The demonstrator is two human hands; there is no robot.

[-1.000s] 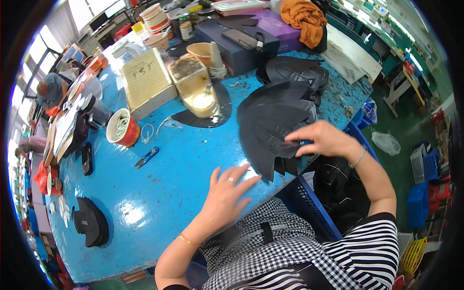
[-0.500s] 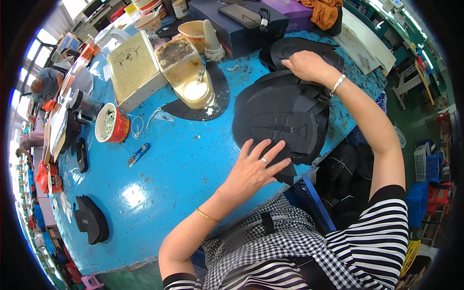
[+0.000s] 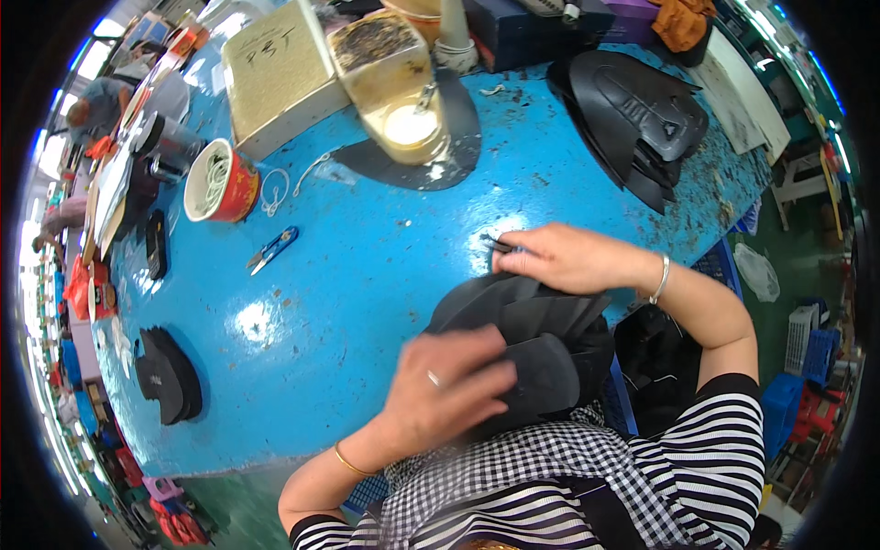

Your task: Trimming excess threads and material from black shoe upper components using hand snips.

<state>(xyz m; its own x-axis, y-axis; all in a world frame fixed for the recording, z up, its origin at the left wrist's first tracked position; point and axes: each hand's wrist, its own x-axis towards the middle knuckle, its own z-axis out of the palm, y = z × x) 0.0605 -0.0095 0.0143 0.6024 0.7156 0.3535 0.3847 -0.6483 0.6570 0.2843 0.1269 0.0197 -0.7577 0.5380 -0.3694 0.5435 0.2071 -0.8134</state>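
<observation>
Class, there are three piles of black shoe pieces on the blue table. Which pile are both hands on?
The fanned stack at the near table edge: the left hand presses on it, the right hand grips its far side. The far-right pile and near-left pile lie untouched.

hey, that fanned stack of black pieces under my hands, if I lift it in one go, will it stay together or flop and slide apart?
The black stack probably slides apart: its thin flat pieces already fan out under the right hand. They look bendy rather than stiff, curving where the left hand presses. Likely light, being thin sheets.
</observation>
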